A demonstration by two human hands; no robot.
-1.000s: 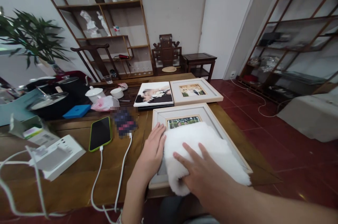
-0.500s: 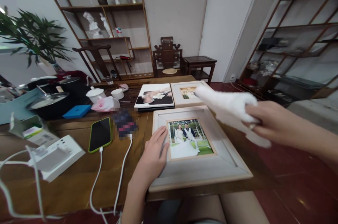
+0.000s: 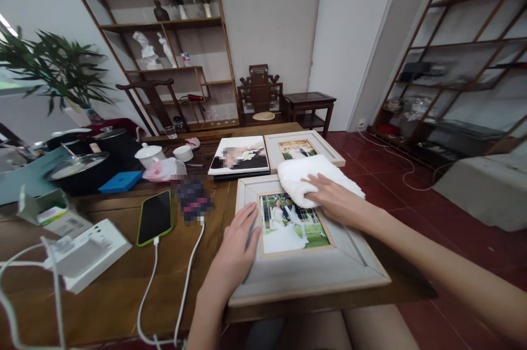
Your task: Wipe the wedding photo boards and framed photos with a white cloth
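Note:
A pale wooden photo frame (image 3: 313,276) with a wedding picture lies flat at the near edge of the wooden table (image 3: 102,289). My left hand (image 3: 239,248) rests flat on the frame's left side, fingers stretched out. My right hand (image 3: 335,199) presses a folded white fluffy towel (image 3: 304,174) onto the frame's upper right part, fingers spread over the cloth.
Behind lie a second framed photo (image 3: 302,148) and a photo album (image 3: 240,155). To the left are a green-cased phone (image 3: 155,217) on a white cable, a white power strip (image 3: 88,254), a blue box, cups, pots and a plant. Shelves line the back and right walls.
My right hand lifted the towel off the lower frame, swung it up to the right, then set it down on the frame's top right. My left hand stayed put.

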